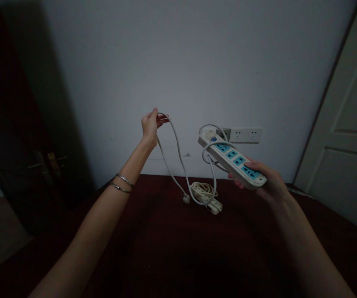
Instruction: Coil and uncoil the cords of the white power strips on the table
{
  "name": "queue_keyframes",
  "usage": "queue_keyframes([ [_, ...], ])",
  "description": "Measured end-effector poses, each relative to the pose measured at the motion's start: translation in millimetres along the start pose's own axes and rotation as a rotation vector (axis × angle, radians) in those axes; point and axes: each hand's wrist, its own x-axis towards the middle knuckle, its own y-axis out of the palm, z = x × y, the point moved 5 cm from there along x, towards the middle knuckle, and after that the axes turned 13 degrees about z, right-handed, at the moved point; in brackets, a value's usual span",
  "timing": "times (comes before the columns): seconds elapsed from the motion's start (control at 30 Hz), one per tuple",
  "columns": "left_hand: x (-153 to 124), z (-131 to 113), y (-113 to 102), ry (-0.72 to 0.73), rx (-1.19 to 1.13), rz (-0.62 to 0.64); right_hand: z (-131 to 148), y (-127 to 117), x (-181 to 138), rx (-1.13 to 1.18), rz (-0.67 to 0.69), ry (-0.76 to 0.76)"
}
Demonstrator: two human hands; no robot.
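Note:
My right hand [267, 178] is closed around the lower end of a white power strip [232, 159] with blue sockets, held tilted above the table. A loop of its grey-white cord [180, 153] wraps around the strip's upper end. Further along, my left hand [153, 124] pinches the cord between thumb and fingers, raised to the left. From there the cord drops to a plug [186, 199], which hangs low over or rests on the table; I cannot tell which. A second power strip [214, 206], with its cream cord [203, 189] coiled on it, lies behind the hanging cord.
The dark red table [166, 248] meets a pale wall [181, 62]. Wall sockets [245, 135] sit behind the held strip. A dark door with a brass handle [54, 163] stands at left, a pale door [346, 124] at right.

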Motion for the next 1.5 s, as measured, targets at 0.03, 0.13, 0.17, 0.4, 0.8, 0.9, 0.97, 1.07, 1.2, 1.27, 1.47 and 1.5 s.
queue_keyframes([
  [0.03, -4.1, 5.3, 1.4, -0.01, 0.0, -0.007, 0.3, 1.0, -0.1, -0.009, 0.0, 0.004],
  [0.13, -14.4, 20.2, 2.6, -0.041, 0.02, -0.029, -0.4, 4.1, 0.7, -0.034, 0.006, 0.03],
  [0.17, -17.0, 24.3, 2.0, -0.039, 0.029, -0.038, -1.2, 5.4, 1.4, -0.038, 0.015, 0.036],
  [0.4, -31.6, 46.8, -4.8, 0.005, 0.372, -0.042, -9.8, 13.5, 8.2, 0.009, 0.054, 0.036],
  [0.8, -100.6, 159.4, -14.5, -0.581, 1.37, 0.434, -18.9, 24.4, 14.8, 0.085, 0.067, 0.061],
  [0.9, -120.5, 176.7, -18.3, -0.607, 1.416, 0.458, -19.8, 26.2, 15.9, 0.095, 0.06, 0.046],
  [0.97, -134.3, 188.7, -22.5, -0.635, 1.441, 0.469, -21.0, 26.1, 16.9, 0.11, 0.058, 0.038],
  [1.07, -157.1, 208.2, -31.1, -0.696, 1.443, 0.482, -24.1, 24.0, 18.6, 0.154, 0.061, 0.035],
  [1.2, -186.0, 227.9, -38.9, -0.763, 1.358, 0.503, -27.4, 20.7, 20.8, 0.195, 0.062, 0.023],
  [1.27, -192.1, 230.3, -36.9, -0.761, 1.298, 0.5, -29.3, 20.8, 22.2, 0.19, 0.07, 0.023],
  [1.47, -167.8, 204.0, 3.5, -0.678, 0.926, 0.618, -41.1, 22.6, 30.1, 0.12, 0.091, 0.021],
  [1.5, -163.9, 194.5, 12.9, -0.674, 0.842, 0.672, -44.3, 21.5, 31.8, 0.117, 0.084, 0.019],
])
